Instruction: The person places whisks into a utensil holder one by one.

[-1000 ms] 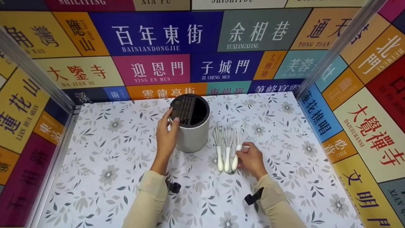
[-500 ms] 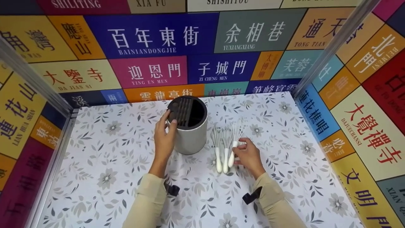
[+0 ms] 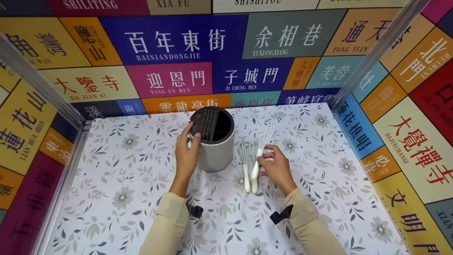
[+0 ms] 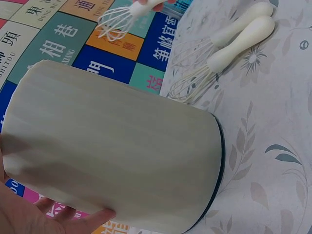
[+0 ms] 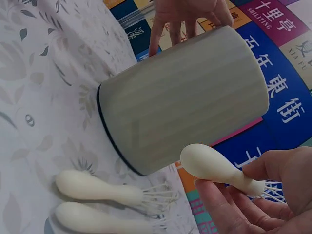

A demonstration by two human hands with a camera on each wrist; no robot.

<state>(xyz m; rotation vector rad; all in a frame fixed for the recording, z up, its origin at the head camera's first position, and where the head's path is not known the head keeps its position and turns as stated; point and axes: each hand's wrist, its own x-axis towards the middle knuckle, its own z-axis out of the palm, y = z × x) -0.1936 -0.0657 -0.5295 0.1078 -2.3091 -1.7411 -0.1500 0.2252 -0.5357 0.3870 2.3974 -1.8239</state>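
Observation:
A grey cylindrical utensil holder (image 3: 216, 157) with a dark slotted top insert stands upright on the table. My left hand (image 3: 187, 154) rests against its left side, fingertips at the rim; fairly straight fingers show along its wall in the right wrist view. Between thumb and fingers, my right hand (image 3: 278, 166) pinches a white whisk (image 5: 207, 163) by the handle near the wires. That whisk is raised, wires pointing up and away, to the right of the holder. Two more white whisks (image 3: 246, 180) lie side by side on the table below it, one partly covered by the held whisk.
The table (image 3: 148, 219) wears a white cloth with grey flowers and leaves. Colourful panels (image 3: 173, 39) with printed characters enclose the back and both sides. A metal corner post (image 3: 375, 56) rises at the right rear.
The right hand has lifted its whisk off the table beside the other two and brought it up and slightly left. My left hand has stayed on the utensil holder.

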